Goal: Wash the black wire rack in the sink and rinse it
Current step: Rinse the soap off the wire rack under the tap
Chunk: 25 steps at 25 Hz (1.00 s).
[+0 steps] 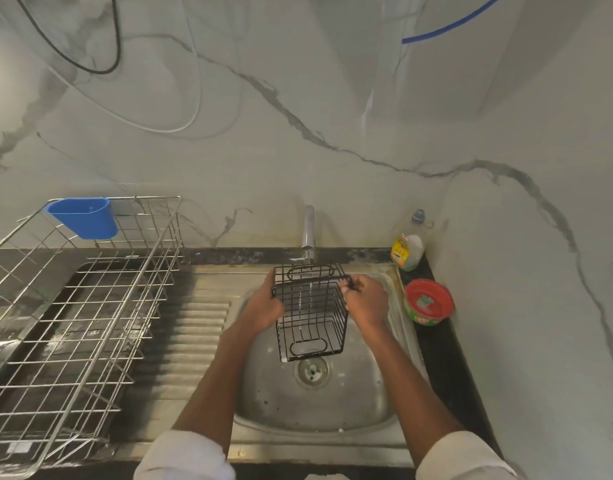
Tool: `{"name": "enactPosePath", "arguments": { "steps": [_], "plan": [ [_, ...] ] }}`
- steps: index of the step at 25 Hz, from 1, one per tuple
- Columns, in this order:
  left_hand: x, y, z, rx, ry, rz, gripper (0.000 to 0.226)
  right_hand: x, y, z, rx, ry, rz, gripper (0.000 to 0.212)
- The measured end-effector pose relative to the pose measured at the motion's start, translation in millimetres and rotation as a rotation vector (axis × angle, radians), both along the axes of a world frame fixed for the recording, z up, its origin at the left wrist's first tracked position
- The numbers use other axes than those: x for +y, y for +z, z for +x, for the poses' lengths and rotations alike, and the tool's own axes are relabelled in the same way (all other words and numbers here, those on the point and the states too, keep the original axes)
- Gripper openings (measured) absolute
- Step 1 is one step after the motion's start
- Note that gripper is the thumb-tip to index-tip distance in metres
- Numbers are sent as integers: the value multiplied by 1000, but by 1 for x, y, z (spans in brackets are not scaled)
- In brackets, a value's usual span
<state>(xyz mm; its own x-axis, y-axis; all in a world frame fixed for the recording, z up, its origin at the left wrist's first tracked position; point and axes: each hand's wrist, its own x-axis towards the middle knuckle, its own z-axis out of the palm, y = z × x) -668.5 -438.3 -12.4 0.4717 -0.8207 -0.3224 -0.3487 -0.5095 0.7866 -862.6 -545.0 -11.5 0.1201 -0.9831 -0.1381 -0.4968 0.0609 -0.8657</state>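
A steel sink (333,420) fills the lower middle of the view, with a large silver dish drainer (73,306) on the tabletop at nine o'clock. Over the basin, directly under the tap (308,226) at twelve o'clock, hangs the black wire rack (310,311), tilted with its open top toward the wall; a thin stream of water (307,296) falls through its mesh. The left hand (263,306) grips its left rim and the right hand (365,301) pinches its right rim. To rinse well, I judge the rack should be turned slowly so each wire face passes beneath the stream, kept low over the basin to limit splashing. A soap bottle (407,249) and red tub (428,301) sit at three o'clock.
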Motion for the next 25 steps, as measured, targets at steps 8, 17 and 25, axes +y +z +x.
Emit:
{"name": "enactPosePath", "arguments": {
  "steps": [8, 17, 25],
  "plan": [
    [-10, 15, 7, -58, 61, -61, 84, 2, 6, 3, -12, 64, 25, 6],
    [0, -12, 17, 27, 196, -186, 88, 12, 22, 13, -15, 42, 37, 8],
    [-3, -22, 13, 57, 142, -220, 84, 1, 23, 3, -7, 240, 42, 86]
  ]
}}
